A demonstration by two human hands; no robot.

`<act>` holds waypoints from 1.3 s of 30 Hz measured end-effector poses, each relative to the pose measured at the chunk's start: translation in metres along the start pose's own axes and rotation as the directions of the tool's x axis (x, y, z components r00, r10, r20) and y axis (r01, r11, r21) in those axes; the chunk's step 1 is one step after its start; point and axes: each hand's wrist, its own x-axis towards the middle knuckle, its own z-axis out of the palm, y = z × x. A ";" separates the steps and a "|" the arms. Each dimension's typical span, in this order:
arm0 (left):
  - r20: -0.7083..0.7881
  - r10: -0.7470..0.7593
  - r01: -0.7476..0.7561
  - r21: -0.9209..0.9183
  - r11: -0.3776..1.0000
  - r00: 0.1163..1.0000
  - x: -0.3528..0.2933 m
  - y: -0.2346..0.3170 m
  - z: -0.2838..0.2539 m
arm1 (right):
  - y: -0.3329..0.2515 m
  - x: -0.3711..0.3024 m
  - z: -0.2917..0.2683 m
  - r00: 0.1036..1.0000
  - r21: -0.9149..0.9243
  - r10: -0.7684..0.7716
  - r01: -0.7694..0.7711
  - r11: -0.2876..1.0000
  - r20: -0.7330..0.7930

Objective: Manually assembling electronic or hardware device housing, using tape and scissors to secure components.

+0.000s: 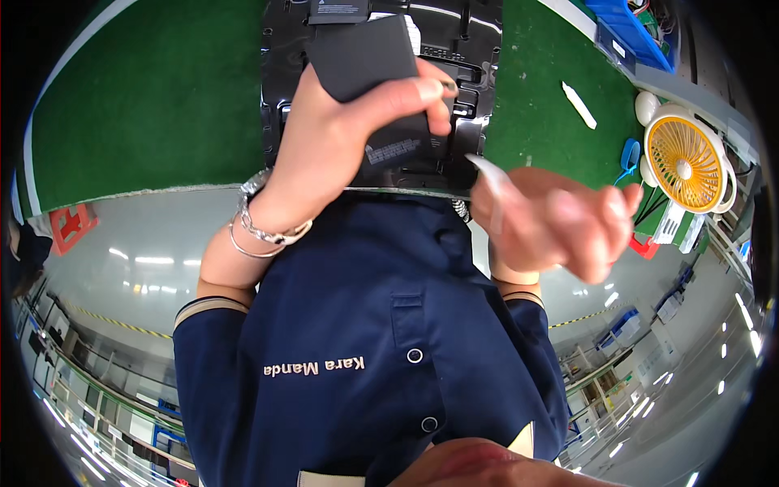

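My left hand (341, 130) is closed round a flat dark-grey rectangular pack (361, 61) that looks like a battery, with its thumb lying across the face. The pack is tilted above a glossy black moulded tray (276, 49). Below my fingers shows another dark surface with small pale print (393, 152). A further dark pack (338, 10) lies in the tray at the far edge. To the right of the tray, my right hand (560, 219) is blurred by motion, with a thin curved white strip (491, 183) pinched at its thumb side.
Green mat (146, 105) covers the bench on both sides of the tray. At right are a white pen-like stick (578, 105), a small blue tool (628, 158) and a yellow-and-white fan (684, 169). A blue bin (637, 32) stands at the far right.
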 end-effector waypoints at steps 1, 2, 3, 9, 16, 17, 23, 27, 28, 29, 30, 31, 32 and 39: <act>-0.009 -0.031 0.031 0.011 0.999 0.999 0.001 0.001 -0.001 | 0.000 0.002 -0.010 0.999 -0.014 0.043 -0.043 0.999 0.022; -0.020 -0.061 0.061 0.021 0.998 0.998 0.002 0.001 -0.002 | 0.001 0.008 -0.014 0.993 0.087 0.114 -0.117 0.989 0.036; 0.001 -0.036 0.036 0.047 0.998 0.999 0.003 0.002 -0.001 | 0.003 0.017 -0.009 0.975 0.260 0.203 -0.219 0.940 0.088; 0.077 0.084 -0.098 0.189 0.977 0.993 0.002 0.000 0.000 | -0.004 0.031 0.021 0.864 0.346 0.395 -0.491 0.799 0.314; 0.123 -0.064 0.045 0.153 0.987 0.990 0.003 0.005 0.002 | 0.006 0.047 0.043 0.687 0.576 0.704 -0.653 0.492 0.178; 0.150 -0.012 -0.018 0.199 0.980 0.989 0.004 0.003 0.003 | 0.003 0.048 0.051 0.677 0.564 0.704 -0.675 0.476 0.216; 0.161 -0.105 0.087 0.117 0.989 0.981 -0.002 0.000 -0.008 | 0.006 0.078 0.033 0.575 0.489 0.376 -0.817 0.305 0.727; 0.041 0.143 -0.148 0.212 0.966 0.989 -0.012 0.003 -0.024 | 0.051 0.086 0.059 0.692 0.335 0.540 -0.713 0.616 0.479; 0.012 0.168 -0.166 0.246 0.955 0.986 -0.014 0.007 -0.028 | 0.071 0.079 0.070 0.665 0.310 0.544 -0.733 0.605 0.511; -0.008 0.180 -0.171 0.273 0.947 0.984 -0.015 0.009 -0.034 | 0.076 0.078 0.078 0.668 0.253 0.538 -0.718 0.648 0.514; -0.027 0.192 -0.176 0.299 0.938 0.981 -0.016 0.011 -0.039 | 0.080 0.077 0.083 0.596 0.284 0.532 -0.782 0.555 0.602; -0.052 0.197 -0.172 0.308 0.936 0.979 -0.017 0.012 -0.043 | 0.089 0.070 0.095 0.637 0.301 0.472 -0.737 0.606 0.609; -0.078 0.201 -0.168 0.313 0.935 0.976 -0.017 0.011 -0.046 | 0.092 0.067 0.104 0.674 0.317 0.408 -0.686 0.655 0.616; -0.225 0.203 -0.108 0.376 0.920 0.953 -0.022 0.014 -0.056 | 0.049 0.078 0.121 0.791 0.300 0.145 -0.386 0.873 0.595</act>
